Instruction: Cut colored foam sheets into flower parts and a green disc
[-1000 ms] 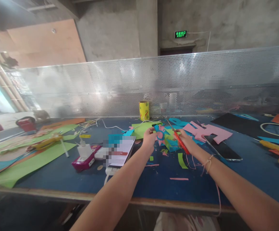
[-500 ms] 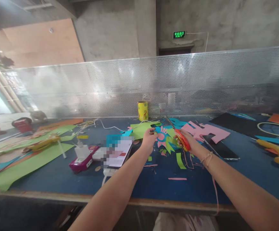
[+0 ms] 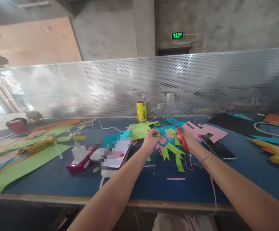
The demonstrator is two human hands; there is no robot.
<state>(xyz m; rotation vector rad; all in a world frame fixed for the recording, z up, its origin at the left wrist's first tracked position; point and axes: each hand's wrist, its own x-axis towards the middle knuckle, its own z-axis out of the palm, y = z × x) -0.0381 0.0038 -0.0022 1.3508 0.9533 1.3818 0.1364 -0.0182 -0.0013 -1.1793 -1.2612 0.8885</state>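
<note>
- Our left hand (image 3: 153,138) has shifted toward our right hand (image 3: 186,138) over the past second, so the two now work close together around the paper cutout (image 3: 162,140).
- The left fingers are pinched on the edge of that pink and blue cutout, which is above the counter (image 3: 151,189), between our hands.
- Our right hand is curled around the orange-red scissors (image 3: 182,141); its fingertips reach the right side of the papers, though we can't tell whether they grip them.
- The scissors have turned: half a second ago we saw their handles broadside, and now they look narrow, with the blades pointing up and away. We judge that no cut is being made and that the paper is being handled with the scissors kept in the palm.
- Below the cutout, the spiky green paper (image 3: 166,152) has spread lower and now meets or overlaps the green strip (image 3: 179,162), which lay apart a second ago. We cannot tell whether they are joined.
- Around us, the pink sheet (image 3: 213,131) and phone (image 3: 219,148) lie right of the hands, with a thin pink scrap (image 3: 176,179) nearer us.
</note>
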